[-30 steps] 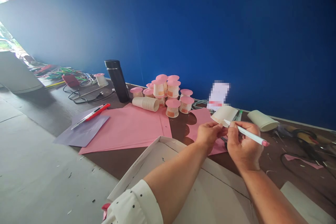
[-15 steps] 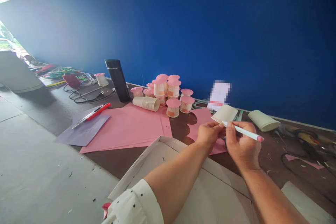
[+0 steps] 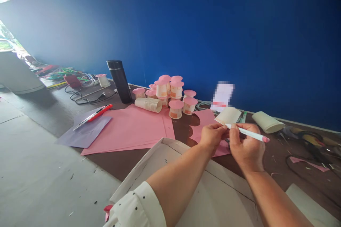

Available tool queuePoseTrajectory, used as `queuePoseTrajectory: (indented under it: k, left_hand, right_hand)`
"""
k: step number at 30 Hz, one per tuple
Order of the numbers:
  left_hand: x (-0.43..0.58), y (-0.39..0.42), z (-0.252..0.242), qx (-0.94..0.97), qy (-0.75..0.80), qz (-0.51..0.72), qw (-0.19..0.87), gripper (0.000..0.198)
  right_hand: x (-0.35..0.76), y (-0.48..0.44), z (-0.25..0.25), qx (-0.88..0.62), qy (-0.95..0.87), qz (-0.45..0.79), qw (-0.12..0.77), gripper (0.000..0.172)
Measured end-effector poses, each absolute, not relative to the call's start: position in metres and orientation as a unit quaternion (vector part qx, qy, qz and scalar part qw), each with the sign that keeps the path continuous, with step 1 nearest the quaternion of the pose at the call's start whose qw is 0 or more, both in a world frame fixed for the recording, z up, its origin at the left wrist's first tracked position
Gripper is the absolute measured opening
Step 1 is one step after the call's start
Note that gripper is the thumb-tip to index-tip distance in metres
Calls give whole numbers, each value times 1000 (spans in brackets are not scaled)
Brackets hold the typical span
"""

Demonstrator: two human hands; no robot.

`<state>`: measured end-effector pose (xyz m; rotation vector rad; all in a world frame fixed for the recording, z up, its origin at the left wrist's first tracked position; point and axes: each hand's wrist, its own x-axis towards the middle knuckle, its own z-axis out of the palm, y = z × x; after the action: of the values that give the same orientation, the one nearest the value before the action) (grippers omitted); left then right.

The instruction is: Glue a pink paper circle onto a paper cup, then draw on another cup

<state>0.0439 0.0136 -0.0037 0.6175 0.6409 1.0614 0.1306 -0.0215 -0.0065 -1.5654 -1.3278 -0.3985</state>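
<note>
My right hand [image 3: 245,147] is closed round a white pen with a pink end [image 3: 247,133], its tip pointing left toward a white paper cup [image 3: 228,115]. My left hand [image 3: 212,135] is closed in a pinch just below that cup and seems to hold it by its edge. Both hands hover over a pink paper sheet with scalloped cut-outs [image 3: 205,118]. What lies under the fingers is hidden.
A pile of pink-lidded cups [image 3: 170,94] and a lying stack of paper cups [image 3: 148,104] sit behind large pink sheets [image 3: 128,129]. A black flask [image 3: 119,81], a red cutter [image 3: 93,115] on purple paper, an open white box [image 3: 165,163], another cup [image 3: 267,122] and cables at right.
The pen has shifted slightly up and left in my right hand over the second. My left hand and the cup have barely moved.
</note>
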Motion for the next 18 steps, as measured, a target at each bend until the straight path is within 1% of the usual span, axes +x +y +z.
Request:
queuePoseTrajectory:
  k: [5, 14, 18]
  left_hand:
    - [44, 13, -4, 294, 302, 489, 764, 16]
    - [43, 12, 0, 301, 316, 494, 752, 9]
    - [44, 13, -2, 302, 318, 494, 751, 12]
  right_hand:
    - [130, -21, -7, -645, -556, -175, 495, 22]
    - [130, -22, -6, -658, -544, -171, 492, 22]
    - [130, -22, -7, -657, -544, -165, 495, 22]
